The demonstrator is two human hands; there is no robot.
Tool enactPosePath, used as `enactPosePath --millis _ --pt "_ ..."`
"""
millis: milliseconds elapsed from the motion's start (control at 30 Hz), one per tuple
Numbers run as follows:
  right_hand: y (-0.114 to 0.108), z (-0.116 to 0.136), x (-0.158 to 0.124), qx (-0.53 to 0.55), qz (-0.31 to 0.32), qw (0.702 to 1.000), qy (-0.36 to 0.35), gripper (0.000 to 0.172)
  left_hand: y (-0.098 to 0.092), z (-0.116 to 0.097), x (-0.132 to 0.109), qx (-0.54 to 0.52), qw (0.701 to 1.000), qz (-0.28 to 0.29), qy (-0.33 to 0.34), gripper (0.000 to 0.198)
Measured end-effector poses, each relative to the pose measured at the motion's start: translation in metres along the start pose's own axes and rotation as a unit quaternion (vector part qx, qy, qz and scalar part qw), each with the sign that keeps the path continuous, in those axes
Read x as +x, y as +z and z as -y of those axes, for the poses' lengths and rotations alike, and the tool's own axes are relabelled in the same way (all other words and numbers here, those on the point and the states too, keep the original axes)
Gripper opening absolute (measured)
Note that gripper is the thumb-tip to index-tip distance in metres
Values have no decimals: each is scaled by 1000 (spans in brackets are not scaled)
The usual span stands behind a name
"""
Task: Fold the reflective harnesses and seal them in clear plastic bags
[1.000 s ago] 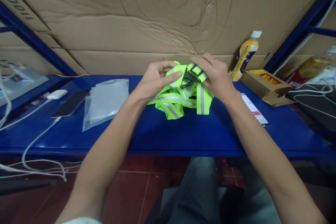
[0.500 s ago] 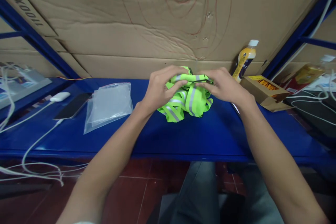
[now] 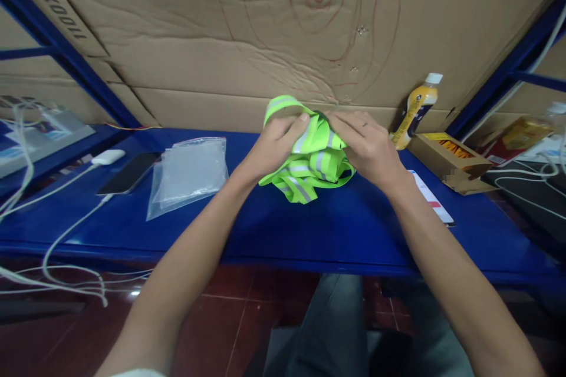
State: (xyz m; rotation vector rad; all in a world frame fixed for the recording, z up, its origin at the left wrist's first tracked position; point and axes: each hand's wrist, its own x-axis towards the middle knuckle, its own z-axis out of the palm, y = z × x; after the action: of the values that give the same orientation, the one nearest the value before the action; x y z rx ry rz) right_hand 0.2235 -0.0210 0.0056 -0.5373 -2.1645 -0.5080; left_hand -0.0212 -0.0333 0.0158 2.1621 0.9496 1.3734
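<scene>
A bundle of neon yellow-green reflective straps [image 3: 305, 174] with silver stripes, perhaps a safety vest, is bunched above the blue shelf [image 3: 283, 235]. My left hand [image 3: 280, 141] is closed on its left side, thumb on top, and a loop of strap arches over the fingers. My right hand [image 3: 365, 141] grips the right upper part, with the fingertips partly hidden behind the fabric. A dark edge shows in the bundle near the right fingers. Loose folds hang below both hands.
Clear plastic bags [image 3: 190, 171] and a dark phone [image 3: 129, 174] on a cable lie left. At right are a lit phone [image 3: 431, 197], a yellow-labelled bottle [image 3: 415, 112] and an open cardboard box [image 3: 455, 162]. Behind stands a cardboard wall [image 3: 198, 59]. White cables [image 3: 57, 247] hang over the front edge.
My hands have turned and shifted on the straps; a loop now rises over my left fingers. My right hand is more curled, and the lit phone shows more. The view has shifted slightly.
</scene>
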Motion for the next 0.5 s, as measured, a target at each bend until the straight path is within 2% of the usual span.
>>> enactPosePath --millis 100,167,233,300,367,500 --pt "1 4 0 9 -4 1000 0 61 4 5 -1 -126 989 6 -73 50" --pt "0 8 1 30 9 999 18 58 6 8 -2 -139 987 -19 -83 46" --pt "-3 14 5 78 33 996 42 57 5 9 -3 -98 991 -54 -68 41" --pt "-7 18 10 140 46 987 68 65 3 6 -4 -19 997 -77 -21 34" --pt "-11 19 15 194 35 974 108 70 2 1 -5 66 992 -90 55 27" --pt "-14 9 24 275 26 938 207 67 8 -4 -7 181 945 -116 248 23"
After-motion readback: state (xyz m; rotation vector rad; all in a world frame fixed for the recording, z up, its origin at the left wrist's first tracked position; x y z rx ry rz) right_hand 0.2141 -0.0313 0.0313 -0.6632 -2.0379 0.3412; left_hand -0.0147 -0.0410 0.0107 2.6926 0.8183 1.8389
